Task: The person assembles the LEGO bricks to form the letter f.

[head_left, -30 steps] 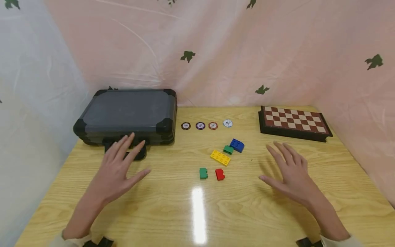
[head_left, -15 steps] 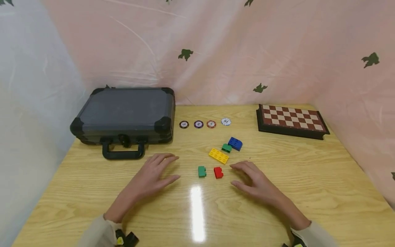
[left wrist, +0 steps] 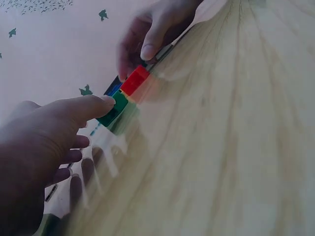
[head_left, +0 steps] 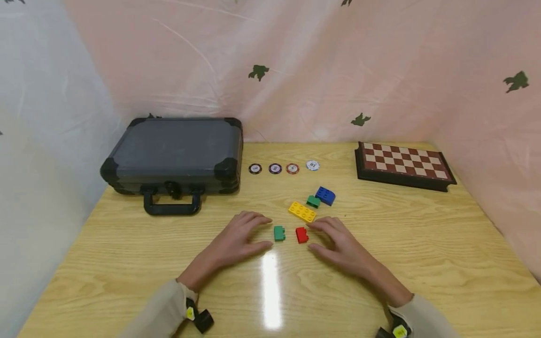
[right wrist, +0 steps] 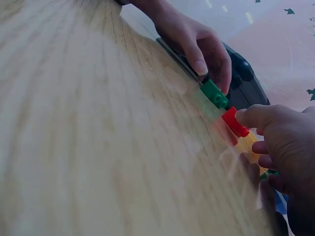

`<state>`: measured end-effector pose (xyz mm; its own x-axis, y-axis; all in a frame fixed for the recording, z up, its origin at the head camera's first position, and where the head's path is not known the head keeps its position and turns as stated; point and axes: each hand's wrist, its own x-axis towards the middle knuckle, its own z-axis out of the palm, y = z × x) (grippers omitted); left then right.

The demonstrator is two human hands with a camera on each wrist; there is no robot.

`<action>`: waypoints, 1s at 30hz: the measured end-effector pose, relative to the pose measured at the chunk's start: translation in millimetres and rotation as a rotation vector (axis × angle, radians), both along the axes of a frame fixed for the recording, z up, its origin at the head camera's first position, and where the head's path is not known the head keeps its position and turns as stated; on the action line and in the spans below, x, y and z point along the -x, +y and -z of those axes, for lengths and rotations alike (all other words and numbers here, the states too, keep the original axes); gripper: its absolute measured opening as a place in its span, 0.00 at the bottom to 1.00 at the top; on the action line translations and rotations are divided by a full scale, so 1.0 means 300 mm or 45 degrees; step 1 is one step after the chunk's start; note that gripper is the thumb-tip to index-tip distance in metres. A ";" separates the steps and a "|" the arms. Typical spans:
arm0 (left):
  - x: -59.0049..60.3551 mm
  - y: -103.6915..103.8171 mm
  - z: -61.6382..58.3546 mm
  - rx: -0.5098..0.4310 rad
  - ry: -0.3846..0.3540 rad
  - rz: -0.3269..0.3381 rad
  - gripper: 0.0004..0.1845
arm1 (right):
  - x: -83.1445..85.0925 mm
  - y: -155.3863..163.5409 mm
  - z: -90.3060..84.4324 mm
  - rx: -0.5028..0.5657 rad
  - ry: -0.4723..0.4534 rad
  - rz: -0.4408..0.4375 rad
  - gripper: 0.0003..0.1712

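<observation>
A green brick (head_left: 279, 233) and a red brick (head_left: 301, 234) lie side by side on the wooden table (head_left: 380, 263). My left hand (head_left: 264, 232) lies just left of the green brick, its fingers relaxed and spread towards it. My right hand (head_left: 313, 237) sits just right of the red brick in the same pose. In the left wrist view the thumb of my left hand (left wrist: 106, 101) reaches the green brick (left wrist: 113, 112). In the right wrist view the thumb of my right hand (right wrist: 246, 115) is at the red brick (right wrist: 233, 123). Neither brick is lifted or gripped.
A yellow brick (head_left: 302, 211), a small green brick (head_left: 313, 202) and a blue brick (head_left: 325, 195) lie just behind the hands. Several poker chips (head_left: 275, 168) line up farther back. A closed black case (head_left: 175, 155) stands back left, a chessboard (head_left: 403, 164) back right.
Both hands have moved inward from the table's sides, the left from the case handle, and now flank the green and red bricks. No brick has moved.
</observation>
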<state>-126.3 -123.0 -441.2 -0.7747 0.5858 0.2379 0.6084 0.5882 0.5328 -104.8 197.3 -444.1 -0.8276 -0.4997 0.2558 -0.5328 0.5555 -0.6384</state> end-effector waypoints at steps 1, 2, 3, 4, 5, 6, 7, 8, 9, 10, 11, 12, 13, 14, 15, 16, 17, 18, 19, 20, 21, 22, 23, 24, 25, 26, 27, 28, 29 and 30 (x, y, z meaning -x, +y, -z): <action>0.003 0.010 0.001 -0.008 -0.006 0.010 0.29 | 0.002 -0.002 0.000 -0.004 0.004 -0.001 0.25; 0.006 0.020 0.002 -0.014 -0.012 0.019 0.28 | 0.003 -0.004 0.000 -0.004 0.005 -0.002 0.25; 0.009 0.029 0.003 -0.021 -0.018 0.027 0.28 | 0.005 -0.006 0.001 -0.006 0.007 -0.002 0.25; 0.011 0.037 0.002 -0.030 -0.021 0.036 0.27 | 0.007 -0.007 0.002 -0.007 0.012 -0.004 0.25; 0.013 0.045 0.003 -0.035 -0.023 0.044 0.26 | 0.009 -0.009 0.003 -0.007 0.014 -0.005 0.26; 0.014 0.052 0.004 -0.039 -0.025 0.048 0.26 | 0.010 -0.010 0.003 -0.006 0.014 -0.005 0.26; 0.015 0.058 0.004 -0.043 -0.025 0.053 0.26 | 0.011 -0.012 0.004 -0.006 0.015 -0.006 0.26; 0.016 0.063 0.004 -0.044 -0.022 0.056 0.25 | 0.012 -0.014 0.005 -0.007 0.019 -0.008 0.26; 0.016 0.067 0.004 -0.047 -0.017 0.058 0.25 | 0.013 -0.016 0.006 -0.008 0.022 -0.009 0.26; 0.016 0.070 0.003 -0.048 -0.010 0.061 0.25 | 0.013 -0.017 0.007 -0.008 0.027 -0.010 0.25; 0.017 0.073 0.003 -0.050 -0.002 0.064 0.25 | 0.014 -0.019 0.007 -0.008 0.032 -0.012 0.25; 0.017 0.076 0.004 -0.052 0.007 0.066 0.24 | 0.014 -0.020 0.008 -0.009 0.038 -0.012 0.25; 0.017 0.077 0.004 -0.057 0.018 0.069 0.24 | 0.015 -0.021 0.009 -0.008 0.044 -0.013 0.25; 0.017 0.079 0.005 -0.059 0.028 0.071 0.23 | 0.016 -0.022 0.011 -0.007 0.048 -0.014 0.25; 0.017 0.079 0.006 -0.063 0.038 0.073 0.23 | 0.017 -0.023 0.011 -0.006 0.054 -0.016 0.25; 0.017 0.080 0.007 -0.065 0.046 0.074 0.22 | 0.017 -0.024 0.012 -0.006 0.060 -0.016 0.24; 0.018 0.080 0.008 -0.067 0.052 0.075 0.21 | 0.018 -0.026 0.012 -0.005 0.067 -0.018 0.24; 0.018 0.081 0.010 -0.070 0.056 0.076 0.21 | 0.019 -0.027 0.012 -0.005 0.074 -0.019 0.24; 0.018 0.081 0.012 -0.072 0.057 0.077 0.20 | 0.019 -0.028 0.013 -0.006 0.083 -0.021 0.24; 0.018 0.081 0.014 -0.073 0.056 0.078 0.20 | 0.020 -0.029 0.013 -0.007 0.091 -0.022 0.24; 0.019 0.081 0.015 -0.074 0.053 0.078 0.19 | 0.020 -0.030 0.014 -0.008 0.098 -0.022 0.24; 0.019 0.082 0.016 -0.075 0.049 0.079 0.19 | 0.020 -0.030 0.015 -0.008 0.105 -0.021 0.24; 0.019 0.082 0.017 -0.075 0.045 0.079 0.19 | 0.020 -0.030 0.015 -0.009 0.111 -0.021 0.24; 0.019 0.082 0.018 -0.075 0.042 0.079 0.19 | 0.020 -0.031 0.016 -0.009 0.116 -0.021 0.24; 0.019 0.082 0.018 -0.075 0.039 0.079 0.19 | 0.020 -0.031 0.017 -0.011 0.121 -0.020 0.24; 0.019 0.082 0.017 -0.073 0.038 0.079 0.20 | 0.020 -0.032 0.017 -0.013 0.125 -0.019 0.24; 0.019 0.082 0.017 -0.072 0.037 0.079 0.20 | 0.020 -0.033 0.018 -0.014 0.131 -0.018 0.24; 0.018 0.081 0.016 -0.071 0.037 0.081 0.21 | 0.021 -0.034 0.019 -0.014 0.138 -0.020 0.24; 0.018 0.081 0.015 -0.071 0.037 0.085 0.21 | 0.022 -0.035 0.019 -0.014 0.145 -0.022 0.24; 0.017 0.081 0.015 -0.070 0.037 0.089 0.21 | 0.023 -0.036 0.021 -0.013 0.155 -0.024 0.23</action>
